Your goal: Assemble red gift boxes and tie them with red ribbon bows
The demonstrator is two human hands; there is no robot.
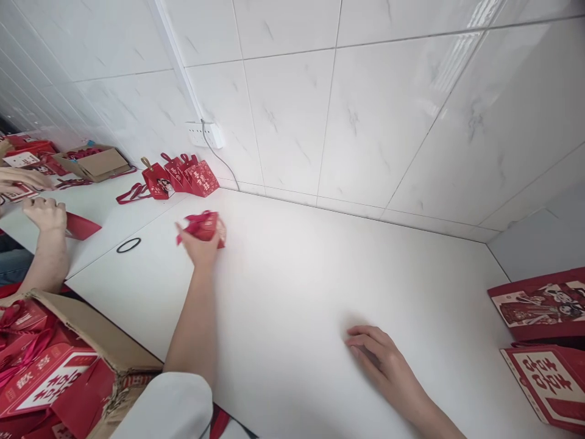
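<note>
My left hand (201, 247) reaches out over the white table (292, 274) and is closed on a small red gift box (209, 224) with a dark pink ribbon. The box is slightly blurred, and its near side is hidden behind my fingers. My right hand (381, 360) hovers low over the table's near right part with nothing in it, its fingers loosely bent and a little apart. Beyond my left hand, several red gift boxes (201, 178) with loop handles stand in a row by the wall.
A cardboard box (86, 329) full of red gift boxes stands at the lower left. A black ring (128, 245) lies on the table. A co-worker's hand (48, 213) is beside a red piece (82, 227). Red packages (548, 384) stand at the right edge. A wall socket (204, 135) has a cable.
</note>
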